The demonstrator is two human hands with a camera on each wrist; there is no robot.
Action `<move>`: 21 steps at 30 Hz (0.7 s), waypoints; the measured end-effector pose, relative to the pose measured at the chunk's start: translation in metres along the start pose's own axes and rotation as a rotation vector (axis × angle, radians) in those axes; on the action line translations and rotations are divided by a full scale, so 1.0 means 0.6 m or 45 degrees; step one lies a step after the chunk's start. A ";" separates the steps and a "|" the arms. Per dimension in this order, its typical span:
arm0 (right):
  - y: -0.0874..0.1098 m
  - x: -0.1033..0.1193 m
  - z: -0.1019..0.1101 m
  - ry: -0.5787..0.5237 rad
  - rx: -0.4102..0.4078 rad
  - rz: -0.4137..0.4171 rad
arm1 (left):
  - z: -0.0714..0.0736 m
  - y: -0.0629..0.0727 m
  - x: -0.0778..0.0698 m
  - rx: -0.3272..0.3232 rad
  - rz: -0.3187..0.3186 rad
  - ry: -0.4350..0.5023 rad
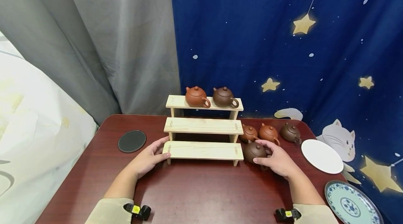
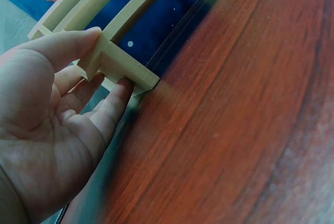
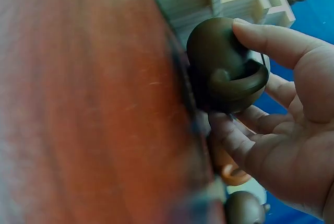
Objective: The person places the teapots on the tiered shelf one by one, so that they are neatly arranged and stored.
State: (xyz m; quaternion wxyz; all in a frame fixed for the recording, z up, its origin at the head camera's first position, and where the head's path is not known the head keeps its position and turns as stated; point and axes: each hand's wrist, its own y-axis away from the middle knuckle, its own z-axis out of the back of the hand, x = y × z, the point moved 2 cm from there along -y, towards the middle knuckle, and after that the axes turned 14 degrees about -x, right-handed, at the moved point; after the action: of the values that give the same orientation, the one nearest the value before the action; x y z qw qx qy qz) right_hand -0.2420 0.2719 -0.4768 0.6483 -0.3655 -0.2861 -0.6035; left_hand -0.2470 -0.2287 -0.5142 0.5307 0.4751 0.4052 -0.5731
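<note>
The left hand (image 1: 149, 158) pinches the left end of the lowest step (image 1: 203, 150) of the wooden stand (image 1: 203, 125) on the desk (image 1: 201, 192). The right hand (image 1: 278, 159) holds a dark brown teapot (image 1: 253, 151) between thumb and fingers, just beside the right end of this step; whether it touches the desk, I cannot tell. On the top step (image 1: 175, 101) there stand a reddish teapot (image 1: 195, 97) and another dark teapot (image 1: 222, 98).
</note>
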 end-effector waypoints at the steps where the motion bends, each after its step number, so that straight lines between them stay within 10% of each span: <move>1: 0.001 0.005 0.003 0.002 -0.010 0.010 | 0.000 0.000 0.000 0.001 -0.001 0.002; 10: 0.013 0.066 0.013 -0.070 -0.022 0.153 | -0.001 0.000 0.000 0.006 0.010 0.012; 21: 0.003 0.143 -0.067 -0.225 0.146 0.241 | 0.000 0.002 -0.002 0.015 0.003 0.004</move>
State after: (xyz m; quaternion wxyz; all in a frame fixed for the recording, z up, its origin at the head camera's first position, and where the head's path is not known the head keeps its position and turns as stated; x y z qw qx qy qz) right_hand -0.2337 0.1900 -0.4301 0.6944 -0.4049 -0.3406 -0.4878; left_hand -0.2461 -0.2287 -0.5131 0.5280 0.4796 0.4021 -0.5740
